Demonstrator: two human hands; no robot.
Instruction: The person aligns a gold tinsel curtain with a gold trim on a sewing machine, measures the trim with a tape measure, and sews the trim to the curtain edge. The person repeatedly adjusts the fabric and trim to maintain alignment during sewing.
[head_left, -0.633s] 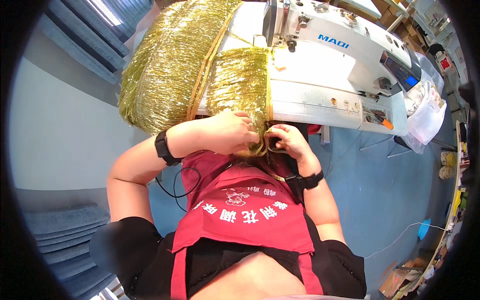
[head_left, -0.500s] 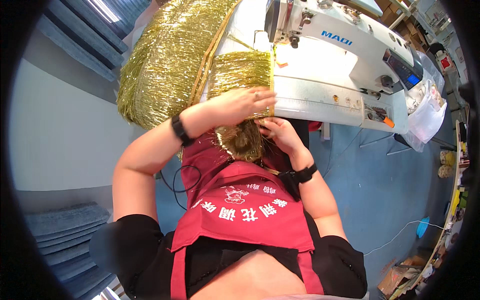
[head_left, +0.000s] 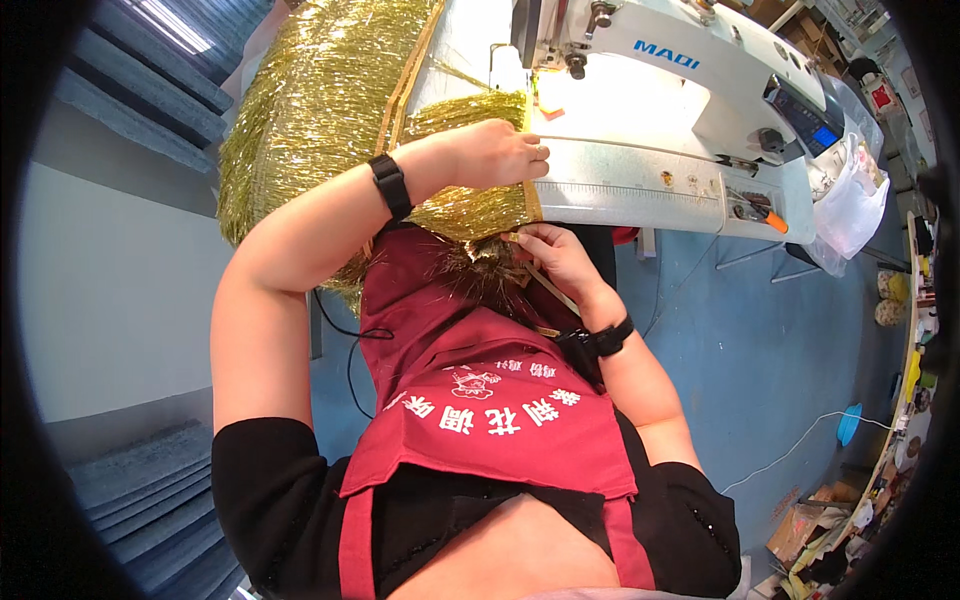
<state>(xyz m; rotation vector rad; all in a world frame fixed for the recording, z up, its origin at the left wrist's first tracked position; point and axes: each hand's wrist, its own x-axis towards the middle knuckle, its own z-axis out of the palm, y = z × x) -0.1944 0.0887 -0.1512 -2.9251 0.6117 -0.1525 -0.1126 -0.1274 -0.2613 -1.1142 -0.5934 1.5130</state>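
A strip of gold tinsel fringe (head_left: 470, 210) with a yellow band along its right edge lies on the near left of the sewing machine bed. Across it reaches my left hand (head_left: 500, 155), its fingers curled closed on the band. Nearer to me, my right hand (head_left: 555, 258) pinches the band's lower part at the table's front edge. Dark tinsel strands spill over my lap beside that hand. Beyond the left hand, the band runs up toward the needle area of the white sewing machine (head_left: 670, 65).
A thick heap of gold tinsel fringe (head_left: 310, 120) covers the left side. On the right of the machine bed sits a small tray (head_left: 750, 210) with an orange-handled tool (head_left: 772, 218). A white plastic bag (head_left: 850, 210) hangs beyond it. A black cable (head_left: 352, 365) loops beside my lap.
My left hand has gone from lying flat over the fringe to fingers curled at the band, a little farther from me. The tinsel in my lap has spread and shifted upward.
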